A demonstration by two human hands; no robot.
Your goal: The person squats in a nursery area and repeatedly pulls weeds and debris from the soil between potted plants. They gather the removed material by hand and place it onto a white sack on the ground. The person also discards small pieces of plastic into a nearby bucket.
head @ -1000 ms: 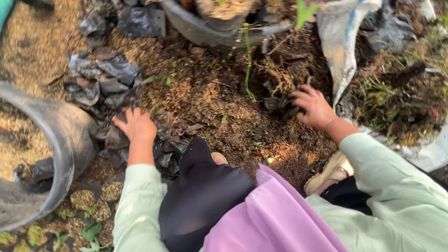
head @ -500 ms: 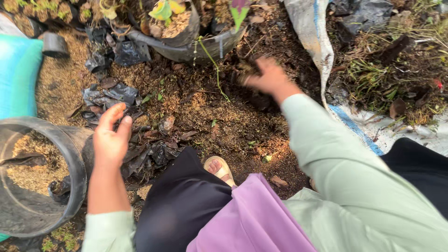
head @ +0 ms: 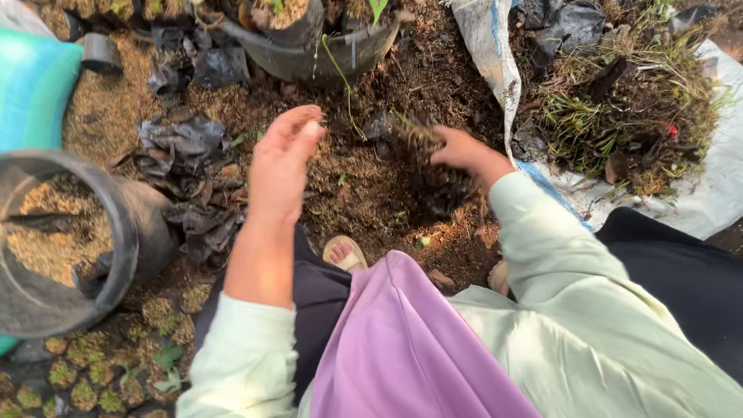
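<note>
Right hand (head: 464,151) grips crumbly, fibrous soil clump (head: 433,182).

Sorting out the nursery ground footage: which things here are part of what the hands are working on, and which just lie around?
In hand:
right hand in the dark loose soil
small seedling sprig at its fingers
left hand raised above the soil

Lying about:
crumpled black plastic bags
black bucket of husk
white sack
heap of pulled weeds

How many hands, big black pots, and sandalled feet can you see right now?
Hands: 2, left hand and right hand
Big black pots: 2, left pot and top pot
Sandalled feet: 1, foot
Total: 5
</note>
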